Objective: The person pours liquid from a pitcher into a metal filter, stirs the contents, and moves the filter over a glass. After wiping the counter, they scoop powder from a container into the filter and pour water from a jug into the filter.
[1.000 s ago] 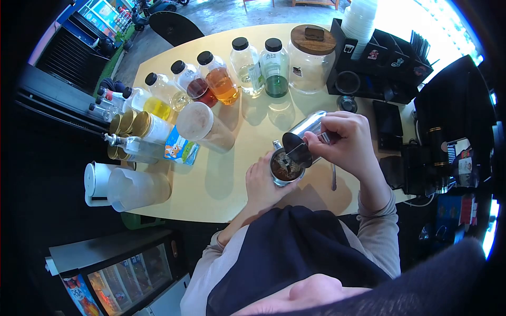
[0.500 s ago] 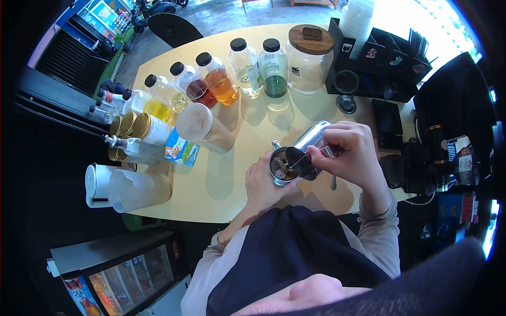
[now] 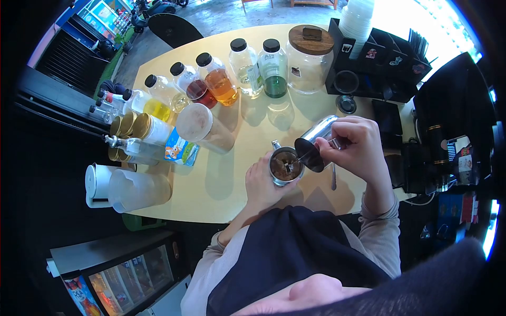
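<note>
My left hand [image 3: 259, 178] is wrapped around the side of a round metal cup [image 3: 279, 183] on the table, fingers along its left and thumb near the front. Brown contents [image 3: 286, 166] with a pale glint fill the view inside the cup, and a small metal lug sticks out at its back. In my right hand [image 3: 356, 141], closed on its handle, a shiny steel pitcher [image 3: 319, 130] is tilted with its dark mouth toward the cup, just right of the rim. A spoon handle [image 3: 333, 178] lies on the table below the pitcher.
Bottles with black caps, among them an amber one [image 3: 221, 87] and a green one [image 3: 275, 84], line the back. A wooden-lidded jar [image 3: 310, 66] and black organizer [image 3: 369, 68] stand at right. A tall tub [image 3: 205, 129], blue carton [image 3: 180, 148] and plastic jugs [image 3: 139, 190] are at left.
My right hand has moved the steel pitcher up and to the right, off the cup's rim, uncovering more of the brown contents. My left hand and the cup stay in place.
</note>
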A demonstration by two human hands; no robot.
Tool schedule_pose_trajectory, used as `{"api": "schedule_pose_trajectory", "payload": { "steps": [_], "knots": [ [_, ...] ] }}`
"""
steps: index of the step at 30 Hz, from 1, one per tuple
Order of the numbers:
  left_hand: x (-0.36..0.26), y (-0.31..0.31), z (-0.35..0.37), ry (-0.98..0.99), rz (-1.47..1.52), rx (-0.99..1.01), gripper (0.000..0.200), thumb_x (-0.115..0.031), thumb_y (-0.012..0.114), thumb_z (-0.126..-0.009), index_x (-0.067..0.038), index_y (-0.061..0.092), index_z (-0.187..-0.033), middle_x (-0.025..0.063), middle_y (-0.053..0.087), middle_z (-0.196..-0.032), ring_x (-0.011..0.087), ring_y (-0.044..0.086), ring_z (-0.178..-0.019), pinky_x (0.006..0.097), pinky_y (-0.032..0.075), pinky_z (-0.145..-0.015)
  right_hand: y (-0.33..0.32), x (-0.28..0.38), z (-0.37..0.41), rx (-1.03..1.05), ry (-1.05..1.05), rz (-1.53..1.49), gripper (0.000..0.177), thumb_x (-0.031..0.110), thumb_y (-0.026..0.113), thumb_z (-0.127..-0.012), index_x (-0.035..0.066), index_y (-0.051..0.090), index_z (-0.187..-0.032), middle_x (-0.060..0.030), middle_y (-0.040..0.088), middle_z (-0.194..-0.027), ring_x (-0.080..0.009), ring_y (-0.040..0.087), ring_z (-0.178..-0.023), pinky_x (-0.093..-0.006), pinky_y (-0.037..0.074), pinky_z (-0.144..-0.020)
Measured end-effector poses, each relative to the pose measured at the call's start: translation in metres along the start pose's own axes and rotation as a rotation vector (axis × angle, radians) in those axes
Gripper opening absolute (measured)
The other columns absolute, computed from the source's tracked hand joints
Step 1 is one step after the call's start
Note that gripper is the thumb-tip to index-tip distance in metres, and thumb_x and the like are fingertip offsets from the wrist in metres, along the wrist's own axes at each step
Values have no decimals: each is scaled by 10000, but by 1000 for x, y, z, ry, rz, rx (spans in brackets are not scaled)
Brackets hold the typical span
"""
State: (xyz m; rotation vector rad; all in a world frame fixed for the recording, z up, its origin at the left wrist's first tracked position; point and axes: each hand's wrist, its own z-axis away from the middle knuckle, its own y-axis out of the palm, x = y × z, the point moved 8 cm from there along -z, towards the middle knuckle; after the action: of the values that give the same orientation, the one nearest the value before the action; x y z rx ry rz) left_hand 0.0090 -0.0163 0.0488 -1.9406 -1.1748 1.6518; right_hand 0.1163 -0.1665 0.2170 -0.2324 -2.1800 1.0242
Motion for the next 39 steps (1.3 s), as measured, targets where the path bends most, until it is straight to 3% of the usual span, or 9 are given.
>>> {"api": "schedule_pose_trajectory", "payload": {
  "steps": [39],
  "knots": [
    [-5,-4,-1,-22,-22,-5,833,-464,816,-625,-79,470,-1277,89,604,-1033,287,617,-905,425,462,-807,2,22,-9,49,-102,21,294,235,730,-688,51,532,-570,-68,495,-561,-249,538,-540,-366,417,-498]
  ]
}}
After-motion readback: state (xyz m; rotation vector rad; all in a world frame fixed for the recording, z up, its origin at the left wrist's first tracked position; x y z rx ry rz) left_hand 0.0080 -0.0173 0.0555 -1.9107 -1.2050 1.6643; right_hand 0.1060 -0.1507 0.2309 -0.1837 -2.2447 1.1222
